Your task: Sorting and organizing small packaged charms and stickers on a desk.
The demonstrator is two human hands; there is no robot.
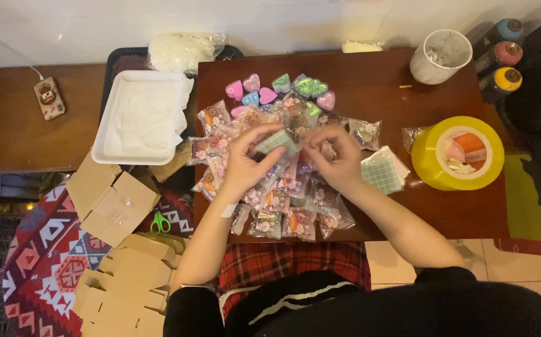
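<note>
Green checked packet (276, 141) sitting between both hands above pile of filled bags (283, 200). Left hand (245, 165) pinching its lower edge, right hand (336, 159) curling fingers at other end. Step judged: bagging or sealing. Next needing steady two-handed grip.

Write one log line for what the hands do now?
left hand: holds small green bag | right hand: touches it | below: packet pile

left hand (245, 163) + right hand (336, 159) | gripping small packet (278, 141) | above packet pile (283, 200)
</note>
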